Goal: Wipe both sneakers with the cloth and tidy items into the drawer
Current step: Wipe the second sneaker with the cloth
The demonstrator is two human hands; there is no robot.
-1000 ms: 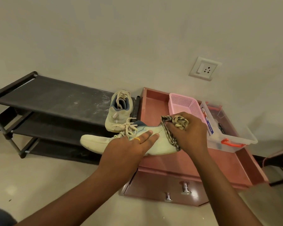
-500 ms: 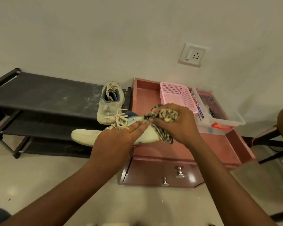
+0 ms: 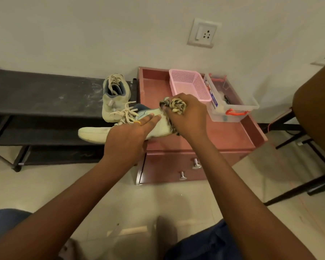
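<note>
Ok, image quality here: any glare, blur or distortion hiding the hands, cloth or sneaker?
Head view: soft even light, only small glints on the metal drawer knobs; wide-angle bending tilts the black fabric shoe rack at the left edge; bottom strip is blurred; right hand gripping the bunched patterned cloth and left hand on the cream lace-up sneaker read clearly.

Left hand [image 3: 128, 139] steadying sneaker [image 3: 94, 133], right hand [image 3: 188, 117] gripping bunched cloth [image 3: 174, 105] against its heel
</note>
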